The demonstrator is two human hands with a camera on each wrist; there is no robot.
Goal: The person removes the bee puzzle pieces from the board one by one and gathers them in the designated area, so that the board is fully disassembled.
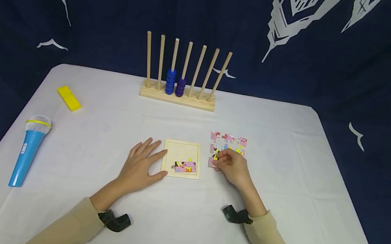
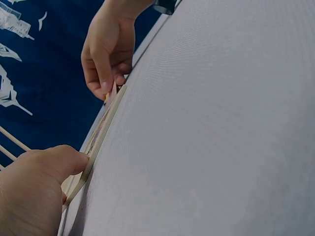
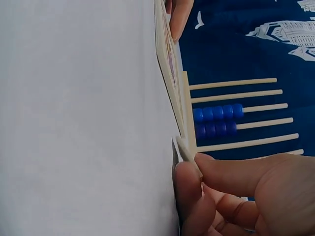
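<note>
A shallow square wooden puzzle tray (image 1: 181, 149) lies on the table, with pink, yellow and black puzzle pieces (image 1: 186, 167) in its lower right part. My left hand (image 1: 141, 168) has its fingers spread at the tray's left side, thumb touching the rim. To the tray's right, my right hand (image 1: 232, 167) pinches a puzzle piece (image 3: 186, 150) between thumb and fingers; its printed face is mostly hidden. Under and beyond this hand lies a printed group of pink puzzle pieces (image 1: 228, 139), partly covered by the fingers.
A wooden peg rack (image 1: 178, 99) with blue rings (image 1: 170, 82) and purple rings (image 1: 180, 87) stands at the table's back. On the left lie a blue toy microphone (image 1: 28, 152) and a yellow block (image 1: 69, 98). A dark patterned cloth (image 1: 120, 14) hangs behind the white table (image 1: 274, 129).
</note>
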